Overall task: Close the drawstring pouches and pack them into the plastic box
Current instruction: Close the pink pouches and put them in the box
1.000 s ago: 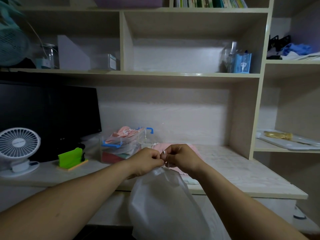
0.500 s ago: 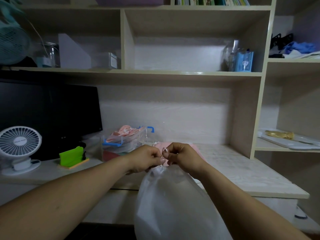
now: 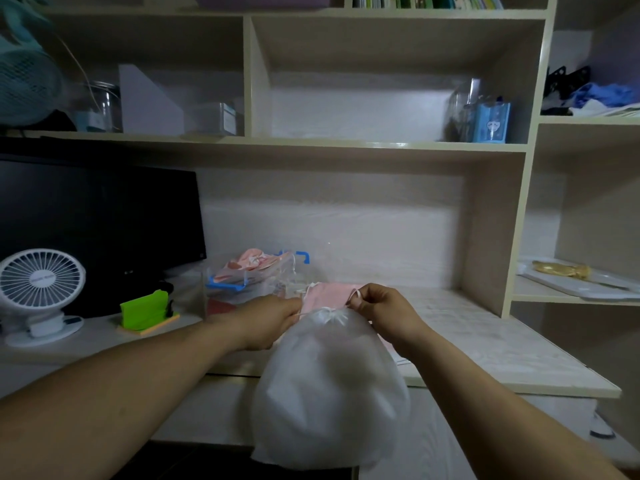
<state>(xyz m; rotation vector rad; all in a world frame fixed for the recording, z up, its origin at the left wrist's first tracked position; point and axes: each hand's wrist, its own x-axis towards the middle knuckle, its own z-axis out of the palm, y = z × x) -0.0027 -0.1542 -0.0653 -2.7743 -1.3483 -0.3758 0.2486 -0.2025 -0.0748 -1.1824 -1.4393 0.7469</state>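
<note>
At the left edge of the frame a small white desk fan [image 3: 41,289] and a green object [image 3: 143,308] stand on the counter [image 3: 485,344]. They are close enough to the clear plastic box [image 3: 249,282] to be knocked if a pouch is swung across carelessly. The box, left of centre and fitted with blue clips, is seen heaped with pink fabric above its rim. A bulky pouch is therefore judged likely to sit proud, slide off, or push the contents out. Whether a lid is on it cannot be told. Just right of the box, the left hand [image 3: 266,320] is curled round one end of the white cord [image 3: 353,294]. The white drawstring pouch [image 3: 329,386] hangs in the lower centre, in front of the counter edge, with its neck [image 3: 327,315] gathered tight. To the right of the neck, a loop of the cord is pinched between thumb and fingertips of the right hand [image 3: 381,310]. The pouch appears to be carried by the cord alone, so it could drop below the counter if either grip slips. An uneven pull could leave a gap at the neck, and if no knot is tied, the neck may loosen once the cord is released. Behind the hands, a pink pouch [image 3: 332,294] lies on the counter and could be dragged along by a trailing cord.
</note>
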